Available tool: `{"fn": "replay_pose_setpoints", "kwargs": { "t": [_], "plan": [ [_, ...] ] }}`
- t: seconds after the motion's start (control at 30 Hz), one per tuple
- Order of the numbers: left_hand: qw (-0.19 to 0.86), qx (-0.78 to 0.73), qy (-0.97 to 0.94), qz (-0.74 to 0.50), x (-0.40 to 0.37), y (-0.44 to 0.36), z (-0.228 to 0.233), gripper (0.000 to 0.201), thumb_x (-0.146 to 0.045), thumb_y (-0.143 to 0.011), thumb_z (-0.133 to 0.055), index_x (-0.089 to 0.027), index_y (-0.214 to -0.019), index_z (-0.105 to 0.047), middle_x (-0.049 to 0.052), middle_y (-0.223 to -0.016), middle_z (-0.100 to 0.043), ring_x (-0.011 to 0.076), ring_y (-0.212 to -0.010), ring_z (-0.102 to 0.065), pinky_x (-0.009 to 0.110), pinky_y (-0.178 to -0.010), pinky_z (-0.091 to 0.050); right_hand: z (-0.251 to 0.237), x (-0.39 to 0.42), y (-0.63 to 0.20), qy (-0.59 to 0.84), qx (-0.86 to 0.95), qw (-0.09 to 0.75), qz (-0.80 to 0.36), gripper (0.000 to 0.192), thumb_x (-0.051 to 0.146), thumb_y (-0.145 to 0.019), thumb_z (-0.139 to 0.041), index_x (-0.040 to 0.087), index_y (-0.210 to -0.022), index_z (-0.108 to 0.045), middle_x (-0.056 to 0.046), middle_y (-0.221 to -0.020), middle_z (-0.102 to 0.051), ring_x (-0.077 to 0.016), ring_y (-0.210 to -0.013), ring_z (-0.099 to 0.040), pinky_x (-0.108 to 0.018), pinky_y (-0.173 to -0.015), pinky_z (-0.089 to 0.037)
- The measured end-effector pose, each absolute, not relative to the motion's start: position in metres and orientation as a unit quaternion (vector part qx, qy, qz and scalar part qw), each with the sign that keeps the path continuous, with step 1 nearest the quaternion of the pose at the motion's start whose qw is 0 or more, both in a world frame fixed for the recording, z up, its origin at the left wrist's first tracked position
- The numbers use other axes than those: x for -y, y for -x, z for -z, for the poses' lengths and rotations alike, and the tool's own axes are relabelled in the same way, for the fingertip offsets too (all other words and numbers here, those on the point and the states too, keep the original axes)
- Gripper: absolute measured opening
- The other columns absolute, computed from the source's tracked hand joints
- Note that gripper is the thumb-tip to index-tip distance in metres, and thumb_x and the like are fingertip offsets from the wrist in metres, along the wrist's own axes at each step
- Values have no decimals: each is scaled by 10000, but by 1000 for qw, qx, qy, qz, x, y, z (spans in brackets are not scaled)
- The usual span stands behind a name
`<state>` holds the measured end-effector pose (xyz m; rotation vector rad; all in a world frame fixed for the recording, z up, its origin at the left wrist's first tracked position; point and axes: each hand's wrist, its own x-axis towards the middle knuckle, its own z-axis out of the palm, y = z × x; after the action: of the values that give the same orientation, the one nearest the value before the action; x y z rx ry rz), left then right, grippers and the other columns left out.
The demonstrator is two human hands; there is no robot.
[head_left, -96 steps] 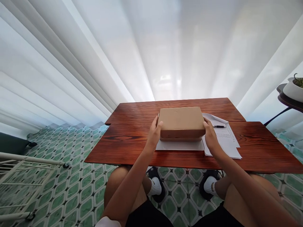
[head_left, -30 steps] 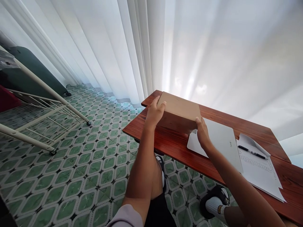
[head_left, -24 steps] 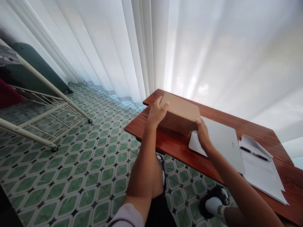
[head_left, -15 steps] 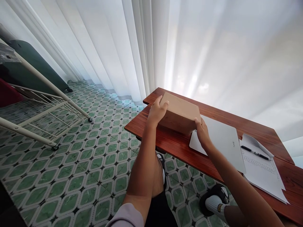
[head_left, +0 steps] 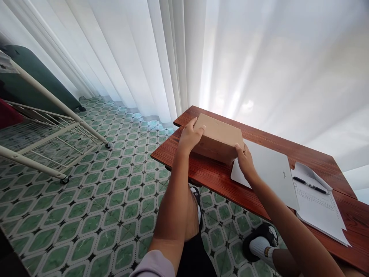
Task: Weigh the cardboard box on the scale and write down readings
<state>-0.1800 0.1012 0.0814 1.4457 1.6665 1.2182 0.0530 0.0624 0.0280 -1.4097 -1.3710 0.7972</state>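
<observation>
A plain brown cardboard box is at the left part of the reddish-brown wooden table. My left hand grips its left end, thumb on the top edge. My right hand holds the near right corner, its thumb against the front side and the other fingers mostly hidden around the end. Whether the box's underside touches the table I cannot tell. A closed silver laptop lies just right of the box, partly under my right hand and forearm.
Right of the laptop lie written paper sheets with a black pen on top. White curtains hang behind the table. A white wheeled metal rack and a dark green suitcase stand left on the green tiled floor.
Both hands keep their hold on the box, which has hardly moved. The whole view has shifted very slightly.
</observation>
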Motion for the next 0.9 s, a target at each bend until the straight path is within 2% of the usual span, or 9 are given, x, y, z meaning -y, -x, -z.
{"fn": "replay_pose_setpoints", "kwargs": {
  "t": [0.1,0.2,0.4,0.57,0.7,0.9],
  "plan": [
    [298,-636,-553,-447,-101,182,-82,666,-384,-868,-637,-145,-1475,-502,113,-1512,-506,300,-1395,-466,391,-1175,-355,-23,-62,-52,568,586,487,-312,616,653,-952,-469,207,-1368,-562,-133,-1378,-609,-331,-1273,-540,-510,-1104,-407],
    [280,-666,-556,-412,-100,183,-84,651,-334,-855,-633,-122,-1459,-512,144,-1481,-531,341,-1369,-488,440,-1160,-372,-19,-62,-50,560,602,483,-302,647,670,-945,-467,198,-1380,-551,-140,-1399,-588,-326,-1293,-524,-515,-1124,-385],
    [247,-699,-561,-368,-100,180,-86,608,-267,-846,-608,-136,-1434,-531,162,-1449,-555,363,-1333,-517,458,-1114,-413,-18,-61,-47,572,600,469,-304,696,675,-936,-470,196,-1439,-512,-152,-1433,-553,-342,-1332,-488,-541,-1139,-362],
    [218,-710,-581,-332,-101,179,-86,641,-257,-886,-542,-37,-1481,-450,212,-1508,-475,355,-1396,-452,438,-1157,-370,-18,-62,-47,571,602,466,-306,700,677,-929,-476,195,-1434,-517,-156,-1430,-554,-348,-1325,-489,-553,-1130,-372],
    [213,-717,-583,-316,-103,180,-82,673,-216,-856,-541,-52,-1500,-434,224,-1523,-453,384,-1414,-429,477,-1156,-361,-17,-63,-44,573,620,461,-274,712,679,-933,-463,188,-1445,-509,-168,-1420,-556,-340,-1325,-493,-545,-1136,-363],
    [210,-719,-587,-309,-109,183,-73,792,-180,-826,-538,-78,-1577,-311,202,-1551,-426,380,-1433,-411,505,-1171,-338,-15,-63,-42,569,636,453,-259,688,673,-954,-444,205,-1455,-500,-168,-1430,-546,-339,-1345,-475,-548,-1133,-364]
  ]
}}
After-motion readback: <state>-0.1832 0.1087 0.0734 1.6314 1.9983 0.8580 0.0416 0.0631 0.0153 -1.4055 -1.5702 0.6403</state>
